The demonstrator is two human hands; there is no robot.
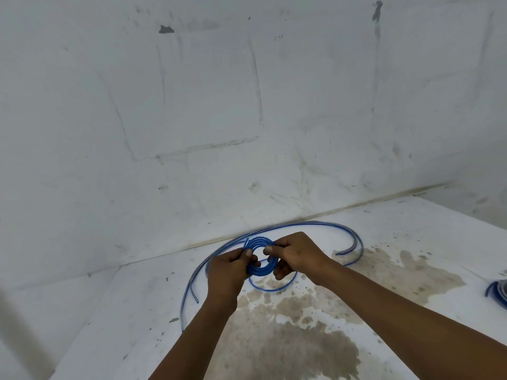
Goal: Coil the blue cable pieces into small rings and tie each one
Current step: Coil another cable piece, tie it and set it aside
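A small ring of coiled blue cable point(260, 241) is held upright above the white surface, between both hands. My left hand point(227, 272) pinches its left side with thumb and fingers. My right hand point(296, 255) pinches the right side, thumb tip at the ring's inner edge. A loose tail of the same cable point(270, 288) loops down below the ring. Long uncoiled blue cable pieces point(315, 224) lie in wide arcs on the surface behind and to the left of my hands.
The stained white table point(384, 270) meets a scuffed white wall point(247, 105) just behind the cables. A bundle of blue cable point(498, 293) lies at the right edge. Brown stains cover the near middle of the table.
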